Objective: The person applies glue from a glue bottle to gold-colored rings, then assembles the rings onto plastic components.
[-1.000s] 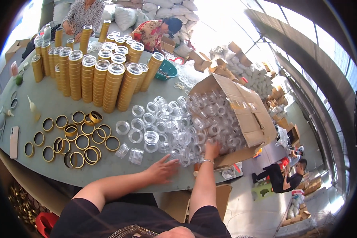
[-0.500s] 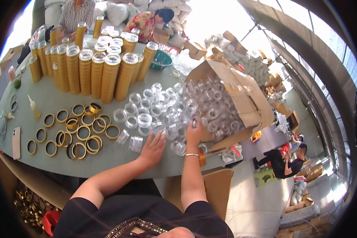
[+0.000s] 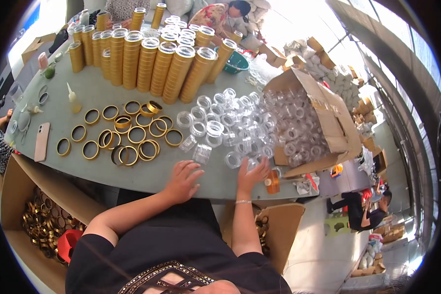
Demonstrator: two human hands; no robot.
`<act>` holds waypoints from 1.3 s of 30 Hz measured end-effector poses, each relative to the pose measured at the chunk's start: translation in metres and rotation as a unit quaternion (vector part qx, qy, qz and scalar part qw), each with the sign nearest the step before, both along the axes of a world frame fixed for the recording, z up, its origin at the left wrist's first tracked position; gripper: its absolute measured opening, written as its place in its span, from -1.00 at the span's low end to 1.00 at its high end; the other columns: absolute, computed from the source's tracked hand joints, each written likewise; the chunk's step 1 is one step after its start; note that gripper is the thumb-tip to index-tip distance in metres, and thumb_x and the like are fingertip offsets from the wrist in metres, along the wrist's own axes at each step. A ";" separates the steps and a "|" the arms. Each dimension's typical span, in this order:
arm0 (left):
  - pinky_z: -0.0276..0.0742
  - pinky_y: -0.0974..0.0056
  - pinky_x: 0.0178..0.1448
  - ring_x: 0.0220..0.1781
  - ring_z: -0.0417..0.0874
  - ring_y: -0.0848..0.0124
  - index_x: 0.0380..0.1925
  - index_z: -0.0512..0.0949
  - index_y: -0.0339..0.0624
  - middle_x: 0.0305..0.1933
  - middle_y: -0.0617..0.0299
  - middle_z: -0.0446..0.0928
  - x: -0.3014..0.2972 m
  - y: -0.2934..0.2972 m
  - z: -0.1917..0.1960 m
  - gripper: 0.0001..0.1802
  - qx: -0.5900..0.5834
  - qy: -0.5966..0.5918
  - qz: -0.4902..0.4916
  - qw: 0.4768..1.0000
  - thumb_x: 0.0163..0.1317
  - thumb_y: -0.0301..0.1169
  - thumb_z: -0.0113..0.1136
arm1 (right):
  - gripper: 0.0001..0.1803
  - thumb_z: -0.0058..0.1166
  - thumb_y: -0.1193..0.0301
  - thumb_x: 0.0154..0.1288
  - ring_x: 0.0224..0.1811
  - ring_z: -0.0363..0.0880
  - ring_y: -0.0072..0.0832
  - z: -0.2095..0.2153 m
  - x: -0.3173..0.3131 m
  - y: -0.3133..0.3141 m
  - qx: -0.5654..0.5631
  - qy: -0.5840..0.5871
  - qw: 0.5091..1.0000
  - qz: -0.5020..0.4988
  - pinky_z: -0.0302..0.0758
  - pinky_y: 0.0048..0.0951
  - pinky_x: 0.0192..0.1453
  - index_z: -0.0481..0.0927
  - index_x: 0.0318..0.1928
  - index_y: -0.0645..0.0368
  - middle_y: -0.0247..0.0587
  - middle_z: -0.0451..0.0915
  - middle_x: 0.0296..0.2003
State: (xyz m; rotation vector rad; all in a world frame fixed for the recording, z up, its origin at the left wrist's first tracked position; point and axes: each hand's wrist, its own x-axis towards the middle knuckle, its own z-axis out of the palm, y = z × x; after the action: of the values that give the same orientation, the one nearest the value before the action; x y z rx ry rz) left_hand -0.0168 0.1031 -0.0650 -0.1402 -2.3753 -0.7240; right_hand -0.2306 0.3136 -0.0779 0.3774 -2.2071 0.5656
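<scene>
My left hand (image 3: 183, 181) is over the table's near edge, its fingers stretched out and nothing in them. Just beyond it stands a ribbed clear plastic ring (image 3: 202, 153). My right hand (image 3: 252, 177), fingers apart, is at the near side of a heap of clear plastic rings (image 3: 213, 128); its fingertips seem to touch the nearest ones. More clear rings lie in a tipped cardboard box (image 3: 339, 128) opening toward the heap. To the left are several loose gold rings (image 3: 137, 133). An orange-brown cylinder (image 3: 272, 182) is beside my right hand.
Tall stacks of gold rings topped with clear ones (image 3: 146, 66) stand at the back, near a green basin (image 3: 236, 62). A phone (image 3: 41, 142) and a dropper bottle (image 3: 74, 100) lie left. Below the table, a cardboard box (image 3: 14, 196) holds gold rings. People work beyond the table.
Both hands have drawn back toward the table's near edge. My right hand has opened out from its bent-finger pose at the heap. The view has shifted, so the table appears farther up and right.
</scene>
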 end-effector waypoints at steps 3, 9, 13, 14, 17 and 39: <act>0.32 -0.06 0.41 0.32 0.41 0.02 0.06 0.52 -0.10 0.20 0.09 0.47 0.004 -0.016 0.008 -0.43 0.061 0.013 0.068 0.996 -0.03 -0.44 0.45 | -0.24 0.41 0.18 0.19 0.38 0.35 0.03 0.024 0.049 -0.046 -0.009 -0.071 0.951 0.301 0.29 -0.02 0.45 0.41 0.33 0.22 0.07 0.44 0.30; 0.46 0.04 0.27 0.17 0.50 0.02 -0.04 0.50 -0.15 0.08 0.07 0.50 0.004 -0.022 0.007 -0.52 0.121 0.033 0.086 0.988 -0.01 -0.48 0.40 | -0.26 0.45 0.21 0.14 0.31 0.44 -0.04 0.040 0.059 -0.097 0.068 -0.156 0.913 0.370 0.34 -0.05 0.44 0.45 0.30 0.15 -0.01 0.49 0.22; 0.45 0.04 0.31 0.20 0.50 -0.01 0.08 0.48 -0.19 0.09 0.03 0.52 0.003 -0.028 -0.010 -0.45 0.261 -0.026 0.047 0.964 0.06 -0.39 0.44 | -0.36 0.39 0.27 0.23 0.30 0.49 -0.08 0.007 0.053 -0.078 -0.125 -0.330 0.862 0.365 0.40 -0.12 0.41 0.46 0.26 0.18 -0.02 0.54 0.16; 0.45 0.04 0.31 0.20 0.50 -0.01 0.08 0.48 -0.19 0.09 0.03 0.52 0.001 -0.028 -0.005 -0.45 0.266 -0.028 0.051 0.962 0.06 -0.39 0.44 | -0.36 0.39 0.27 0.23 0.30 0.49 -0.08 0.000 0.060 -0.074 -0.121 -0.335 0.860 0.365 0.40 -0.12 0.41 0.46 0.26 0.18 -0.02 0.54 0.16; 0.44 0.03 0.35 0.24 0.51 -0.04 0.28 0.41 -0.20 0.15 0.00 0.53 0.004 -0.026 0.002 -0.21 0.240 -0.059 0.061 0.967 0.03 -0.30 0.53 | -0.43 0.34 0.31 0.29 0.28 0.51 -0.09 -0.002 0.089 -0.074 -0.319 -0.457 0.696 0.453 0.40 -0.16 0.40 0.45 0.22 0.24 0.04 0.57 0.13; 0.49 0.05 0.27 0.16 0.60 0.05 0.21 0.50 -0.19 0.20 0.06 0.60 0.052 -0.075 0.018 -0.19 0.171 -0.100 0.079 0.977 -0.14 -0.34 0.61 | -0.44 0.35 0.44 0.01 0.19 0.46 -0.02 0.066 0.022 -0.119 0.297 -0.229 0.844 0.384 0.46 -0.10 0.27 0.65 0.12 0.20 0.08 0.52 0.16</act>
State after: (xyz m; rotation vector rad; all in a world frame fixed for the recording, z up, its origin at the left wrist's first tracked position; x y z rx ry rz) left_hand 0.0354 0.0282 -0.0467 0.2762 -2.3720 -1.0968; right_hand -0.2084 0.1948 -0.0117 1.6548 -2.6200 0.3712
